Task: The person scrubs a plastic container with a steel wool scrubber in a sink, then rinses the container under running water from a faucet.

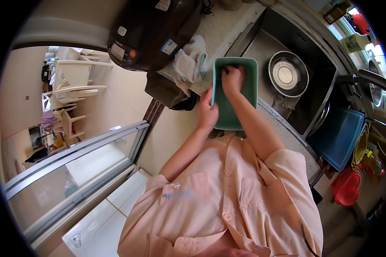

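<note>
A deep green rectangular plastic bin (235,115) is in front of my chest, at the edge of the counter and sink. My left hand (208,112) grips its left wall, with the thumb over the rim and the fingers along the outside. Inside the bin, near its far end, is my right hand (233,80). Its fingers are curled down against the inner left side, and whatever is in them is hidden. A crumpled white cloth (190,60) lies on the counter just left of the bin.
A metal bowl (288,73) sits in the steel sink (261,46), by the faucet (364,81). A dark rice-cooker-like appliance (152,36) stands left. To the right are a blue plastic tray (339,135) and a red basket (346,187). A glass sliding door (103,158) is at left.
</note>
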Demonstrator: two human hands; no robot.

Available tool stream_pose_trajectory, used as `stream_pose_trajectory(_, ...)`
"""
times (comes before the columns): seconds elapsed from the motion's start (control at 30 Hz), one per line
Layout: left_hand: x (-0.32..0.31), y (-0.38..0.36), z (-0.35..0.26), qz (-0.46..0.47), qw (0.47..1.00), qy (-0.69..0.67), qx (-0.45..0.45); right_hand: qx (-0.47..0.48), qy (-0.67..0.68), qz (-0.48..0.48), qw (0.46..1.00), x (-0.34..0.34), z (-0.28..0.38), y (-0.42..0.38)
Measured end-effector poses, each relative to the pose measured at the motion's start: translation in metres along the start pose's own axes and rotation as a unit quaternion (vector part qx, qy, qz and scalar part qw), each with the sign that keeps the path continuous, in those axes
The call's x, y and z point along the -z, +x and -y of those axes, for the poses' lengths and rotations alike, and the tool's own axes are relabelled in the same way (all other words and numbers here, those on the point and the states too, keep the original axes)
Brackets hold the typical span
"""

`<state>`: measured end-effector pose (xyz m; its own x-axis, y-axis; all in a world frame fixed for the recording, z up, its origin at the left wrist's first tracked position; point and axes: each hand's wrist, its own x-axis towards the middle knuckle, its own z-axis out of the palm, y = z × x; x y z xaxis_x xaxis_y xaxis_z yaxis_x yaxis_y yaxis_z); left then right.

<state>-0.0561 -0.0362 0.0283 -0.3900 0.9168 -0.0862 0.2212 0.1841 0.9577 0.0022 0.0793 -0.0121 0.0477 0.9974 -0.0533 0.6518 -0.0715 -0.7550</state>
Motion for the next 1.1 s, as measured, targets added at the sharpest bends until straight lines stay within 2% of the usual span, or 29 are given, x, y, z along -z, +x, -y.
stream_pose_trajectory(0.07, -0.001, -0.001, 0.000, -0.007, 1.000, 0.005, 0.008, 0.035, -0.036, 0.016, 0.999, -0.006, 0.006, -0.007)
stream_pose_trajectory(0.2, -0.003, -0.002, -0.003, -0.026, 0.999, 0.019, -0.001, 0.093, -0.083, 0.132, 0.983, 0.015, 0.002, -0.013)
stream_pose_trajectory(0.3, -0.003, -0.001, -0.006, -0.024, 0.999, 0.009, 0.025, 0.031, -0.041, 0.123, 0.991, 0.026, 0.003, -0.008)
stream_pose_trajectory(0.4, -0.002, -0.001, -0.006, -0.016, 1.000, 0.009, -0.014, -0.017, -0.006, 0.026, 0.999, -0.005, 0.002, 0.002)
stream_pose_trajectory(0.43, -0.001, -0.001, -0.004, -0.023, 0.999, 0.022, -0.015, -0.008, 0.028, 0.033, 0.999, -0.010, 0.011, -0.006)
stream_pose_trajectory(0.53, -0.005, -0.003, 0.000, -0.047, 0.998, 0.031, -0.009, 0.089, -0.055, 0.126, 0.987, 0.007, 0.007, -0.009)
stream_pose_trajectory(0.63, -0.006, -0.003, -0.002, -0.061, 0.998, 0.018, 0.002, 0.136, -0.102, 0.140, 0.975, 0.017, -0.014, 0.000)
stream_pose_trajectory(0.73, -0.005, -0.003, 0.002, -0.057, 0.998, 0.035, -0.008, 0.010, -0.045, -0.028, 0.999, -0.010, -0.007, 0.007)
stream_pose_trajectory(0.77, -0.005, -0.002, 0.004, -0.057, 0.997, 0.043, -0.017, -0.003, -0.018, 0.028, 0.999, -0.015, -0.004, 0.004)
stream_pose_trajectory(0.87, -0.007, -0.003, 0.001, -0.063, 0.997, 0.041, -0.020, 0.132, -0.077, 0.055, 0.987, -0.005, 0.005, -0.011)
stream_pose_trajectory(1.0, -0.007, -0.003, 0.010, -0.078, 0.995, 0.052, -0.025, 0.133, -0.154, 0.244, 0.948, 0.032, -0.005, -0.020)
stream_pose_trajectory(1.03, -0.006, -0.001, 0.008, -0.073, 0.996, 0.047, -0.029, 0.130, -0.202, 0.270, 0.932, 0.045, 0.008, -0.026)
stream_pose_trajectory(1.1, 0.003, 0.001, 0.005, -0.065, 0.997, 0.041, -0.033, 0.173, -0.262, 0.261, 0.913, 0.059, 0.018, -0.032)
